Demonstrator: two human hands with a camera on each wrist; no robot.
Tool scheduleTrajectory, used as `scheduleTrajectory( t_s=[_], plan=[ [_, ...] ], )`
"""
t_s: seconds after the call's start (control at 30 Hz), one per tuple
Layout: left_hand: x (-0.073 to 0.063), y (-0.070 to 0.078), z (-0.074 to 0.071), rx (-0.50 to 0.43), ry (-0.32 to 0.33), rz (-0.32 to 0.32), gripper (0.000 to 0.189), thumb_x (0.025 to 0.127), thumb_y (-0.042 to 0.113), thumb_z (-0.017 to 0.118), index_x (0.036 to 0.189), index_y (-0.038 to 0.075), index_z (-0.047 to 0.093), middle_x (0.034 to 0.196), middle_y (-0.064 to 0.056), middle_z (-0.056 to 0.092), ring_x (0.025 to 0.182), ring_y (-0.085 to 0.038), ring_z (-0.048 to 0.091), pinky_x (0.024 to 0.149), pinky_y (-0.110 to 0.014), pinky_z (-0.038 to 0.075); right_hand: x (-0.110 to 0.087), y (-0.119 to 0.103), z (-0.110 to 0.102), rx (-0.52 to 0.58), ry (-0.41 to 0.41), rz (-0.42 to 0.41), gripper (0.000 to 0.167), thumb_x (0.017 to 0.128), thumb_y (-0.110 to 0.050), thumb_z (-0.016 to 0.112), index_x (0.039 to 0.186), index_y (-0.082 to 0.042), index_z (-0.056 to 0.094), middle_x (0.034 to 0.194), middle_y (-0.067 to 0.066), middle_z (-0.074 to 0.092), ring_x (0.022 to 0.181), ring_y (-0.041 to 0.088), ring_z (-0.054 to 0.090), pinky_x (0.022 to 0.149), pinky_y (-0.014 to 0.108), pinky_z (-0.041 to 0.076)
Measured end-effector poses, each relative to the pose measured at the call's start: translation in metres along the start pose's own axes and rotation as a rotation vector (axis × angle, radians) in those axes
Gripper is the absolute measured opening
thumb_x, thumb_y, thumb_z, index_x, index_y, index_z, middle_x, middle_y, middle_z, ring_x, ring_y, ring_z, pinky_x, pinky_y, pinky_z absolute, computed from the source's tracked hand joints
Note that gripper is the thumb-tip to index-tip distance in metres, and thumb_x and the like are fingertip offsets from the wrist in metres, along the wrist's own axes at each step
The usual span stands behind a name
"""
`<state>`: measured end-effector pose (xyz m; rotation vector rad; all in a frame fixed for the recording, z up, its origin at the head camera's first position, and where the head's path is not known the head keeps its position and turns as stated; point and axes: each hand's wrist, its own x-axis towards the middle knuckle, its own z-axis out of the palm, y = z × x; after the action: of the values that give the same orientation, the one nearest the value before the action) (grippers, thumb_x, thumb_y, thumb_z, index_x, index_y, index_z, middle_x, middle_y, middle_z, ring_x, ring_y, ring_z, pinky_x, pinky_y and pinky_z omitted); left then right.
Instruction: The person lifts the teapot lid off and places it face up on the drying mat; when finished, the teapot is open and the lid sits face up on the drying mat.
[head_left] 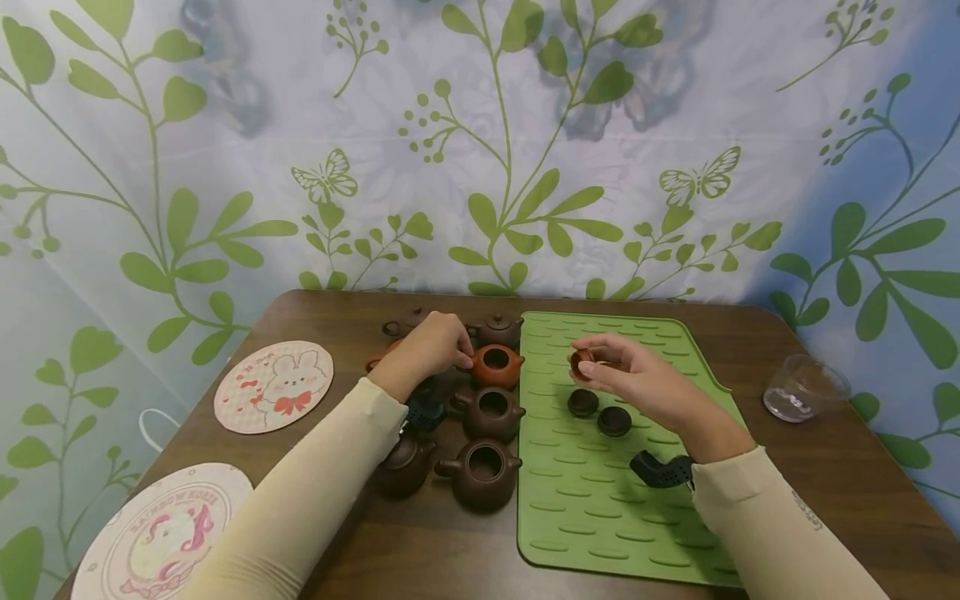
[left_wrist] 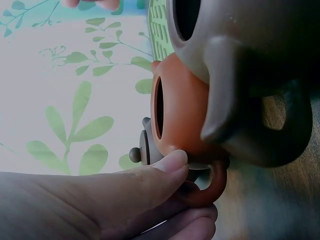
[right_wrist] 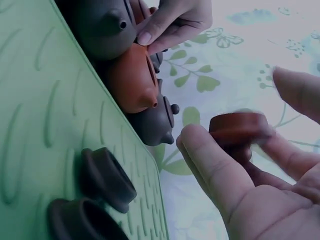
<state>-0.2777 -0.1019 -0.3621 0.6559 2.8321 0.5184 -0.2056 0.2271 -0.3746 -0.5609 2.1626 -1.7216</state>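
My left hand [head_left: 438, 346] pinches the handle of an orange-red clay teapot [head_left: 497, 380], its thumb against the body in the left wrist view. That teapot stands lidless, with its round mouth facing up. Over the green mat [head_left: 570, 517], my right hand [head_left: 645, 379] holds a small reddish lid [right_wrist: 237, 126] between its fingers, turned knob down. Below that hand, two dark brown lids [head_left: 582, 403] lie upside down on the mat. Two dark brown teapots without lids, one nearer [head_left: 480, 496] and one just behind it [head_left: 491, 429], stand in line with the orange-red one.
Behind stands a lidded dark teapot [head_left: 500, 333]; another lidded one [head_left: 399, 475] sits at the front left. More teapots are partly hidden by my left arm. Two round printed mats [head_left: 255, 387] lie at the left, and a clear plastic cup [head_left: 802, 387] stands at the right.
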Motion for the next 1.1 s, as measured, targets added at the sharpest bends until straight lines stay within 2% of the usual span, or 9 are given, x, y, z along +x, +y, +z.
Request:
scheduleTrajectory(
  t_s=[0.07,0.17,0.27,0.37,0.5,0.67,0.87,1.1],
  plan=[
    [0.0,0.0,0.0,0.0,-0.001,-0.002,0.005,0.092,0.017,0.085,0.093,0.012,0.086,0.094,0.001,0.076,0.087,-0.017,0.07,0.076,-0.033,0.059,-0.005,0.001,0.0,-0.049,0.017,0.023,0.057,0.104,-0.022,0.072,0.151,-0.002,0.046,0.144,0.025,0.054,0.127,0.038,0.06,0.103,0.047,0.051],
    [0.0,0.0,0.0,0.004,0.002,0.003,0.005,0.092,0.017,0.085,0.093,0.012,0.086,0.093,0.002,0.076,0.086,-0.016,0.07,0.076,-0.033,0.058,-0.01,0.003,0.004,-0.032,0.001,0.032,0.062,0.097,-0.012,0.08,0.148,0.0,0.046,0.142,0.03,0.055,0.123,0.043,0.062,0.097,0.048,0.055],
    [0.0,0.0,0.0,0.009,0.003,0.009,0.005,0.092,0.017,0.085,0.093,0.012,0.086,0.092,0.002,0.076,0.086,-0.016,0.07,0.076,-0.033,0.058,-0.013,0.006,0.009,0.036,-0.047,0.021,0.061,0.094,0.0,0.079,0.144,0.006,0.045,0.141,0.036,0.052,0.123,0.053,0.059,0.093,0.049,0.057],
    [0.0,0.0,0.0,0.012,0.002,0.01,0.006,0.092,0.017,0.084,0.094,0.012,0.086,0.094,0.001,0.076,0.087,-0.017,0.07,0.076,-0.033,0.059,-0.016,0.01,0.014,0.038,-0.083,0.004,0.051,0.097,0.005,0.074,0.14,0.007,0.047,0.136,0.037,0.051,0.12,0.055,0.06,0.091,0.052,0.057],
    [0.0,0.0,-0.001,0.01,0.003,0.009,0.007,0.093,0.018,0.084,0.095,0.011,0.086,0.094,0.001,0.076,0.088,-0.017,0.07,0.077,-0.033,0.059,-0.018,0.012,0.021,-0.054,-0.092,0.01,0.042,0.099,0.006,0.071,0.136,0.005,0.052,0.128,0.031,0.056,0.116,0.048,0.065,0.088,0.052,0.058],
    [-0.001,0.0,0.0,0.011,0.004,0.012,0.006,0.093,0.017,0.084,0.094,0.011,0.086,0.094,0.001,0.076,0.087,-0.017,0.07,0.077,-0.033,0.059,-0.022,0.012,0.029,-0.13,-0.11,-0.016,0.041,0.096,0.007,0.074,0.131,0.009,0.054,0.121,0.026,0.061,0.108,0.04,0.067,0.08,0.045,0.06],
    [-0.001,0.0,0.0,0.013,0.0,0.011,0.006,0.093,0.017,0.084,0.094,0.012,0.086,0.093,0.001,0.076,0.086,-0.016,0.07,0.077,-0.033,0.059,-0.023,0.015,0.037,-0.219,-0.119,-0.07,0.039,0.09,0.006,0.081,0.124,0.006,0.061,0.113,0.016,0.067,0.101,0.031,0.069,0.081,0.037,0.06],
    [0.0,-0.001,0.001,0.012,-0.009,-0.008,0.006,0.093,0.018,0.084,0.094,0.013,0.086,0.093,0.002,0.076,0.087,-0.017,0.07,0.076,-0.033,0.059,-0.024,0.016,0.043,-0.285,-0.139,-0.074,0.038,0.088,0.003,0.084,0.12,0.001,0.064,0.113,0.011,0.069,0.099,0.028,0.069,0.081,0.037,0.059]
  ],
)
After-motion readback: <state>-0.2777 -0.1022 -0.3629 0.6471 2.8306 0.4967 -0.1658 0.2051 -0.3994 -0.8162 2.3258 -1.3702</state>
